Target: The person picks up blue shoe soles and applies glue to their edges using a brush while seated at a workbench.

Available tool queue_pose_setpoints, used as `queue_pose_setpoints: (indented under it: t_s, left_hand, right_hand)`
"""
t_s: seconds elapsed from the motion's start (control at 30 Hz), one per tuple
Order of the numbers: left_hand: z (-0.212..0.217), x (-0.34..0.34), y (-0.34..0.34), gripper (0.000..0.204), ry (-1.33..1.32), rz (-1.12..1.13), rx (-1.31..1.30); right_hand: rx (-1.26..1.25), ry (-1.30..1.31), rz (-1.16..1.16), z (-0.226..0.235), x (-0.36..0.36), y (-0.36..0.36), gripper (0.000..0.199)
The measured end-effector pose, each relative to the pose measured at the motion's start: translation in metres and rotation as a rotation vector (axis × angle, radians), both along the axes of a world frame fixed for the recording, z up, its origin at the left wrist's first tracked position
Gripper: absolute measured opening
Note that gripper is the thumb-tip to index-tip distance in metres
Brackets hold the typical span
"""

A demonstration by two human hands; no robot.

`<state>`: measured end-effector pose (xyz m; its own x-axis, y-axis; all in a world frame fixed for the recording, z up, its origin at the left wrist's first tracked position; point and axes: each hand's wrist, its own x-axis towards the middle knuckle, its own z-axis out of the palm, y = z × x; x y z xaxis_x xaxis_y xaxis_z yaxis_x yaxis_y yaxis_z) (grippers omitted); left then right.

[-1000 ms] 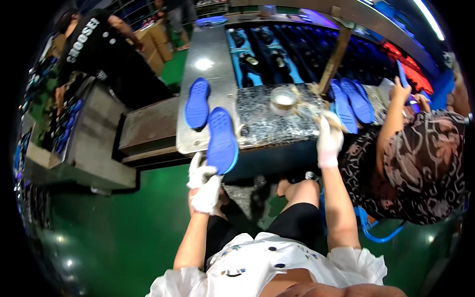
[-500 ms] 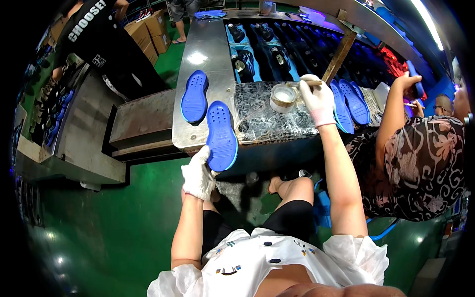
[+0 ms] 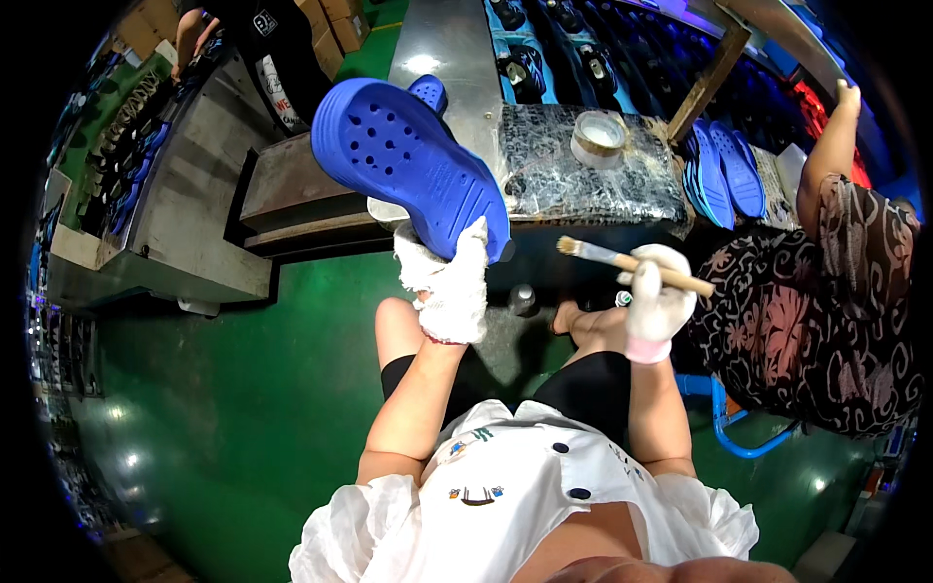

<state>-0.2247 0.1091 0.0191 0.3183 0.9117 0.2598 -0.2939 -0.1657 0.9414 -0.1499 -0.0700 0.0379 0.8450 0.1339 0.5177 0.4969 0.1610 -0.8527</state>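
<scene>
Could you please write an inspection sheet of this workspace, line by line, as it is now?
Surface: metal bench, with a dark wrapped pad on it.
Job's things: blue clog, lifted, perforated top visible; brush.
Clutter: shallow round tin on the pad; blue soles stacked at the right.
Hands: white-gloved; left hand grips the clog's end, right hand holds the brush.
Cables: nothing seen.
Surroundings: green floor; seated person in patterned clothing at the right; cardboard boxes beyond.
</scene>
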Motion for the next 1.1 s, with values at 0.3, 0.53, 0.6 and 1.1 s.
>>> queue_pose_setpoints:
  t_s: [0.3, 0.53, 0.6, 1.1]
  left_hand:
    - [-0.004, -0.008, -0.028, 0.056, -0.034, 0.039, 0.012]
    - [-0.007, -0.017, -0.027, 0.053, 0.026, 0.092, 0.061]
    - [-0.009, -0.017, -0.025, 0.053, 0.017, 0.078, 0.069]
    - [-0.008, -0.02, -0.023, 0.043, -0.07, 0.002, 0.109]
  right_hand:
    - [-0.266, -0.277, 0.105, 0.004, -0.02, 0.023, 0.012]
    - [-0.251, -0.295, 0.068, 0.013, -0.025, 0.021, 0.008]
    - [-0.294, -0.358, 0.062, 0.015, -0.023, 0.022, 0.007]
    - [-0.244, -0.273, 0.115, 0.022, -0.03, 0.022, 0.009]
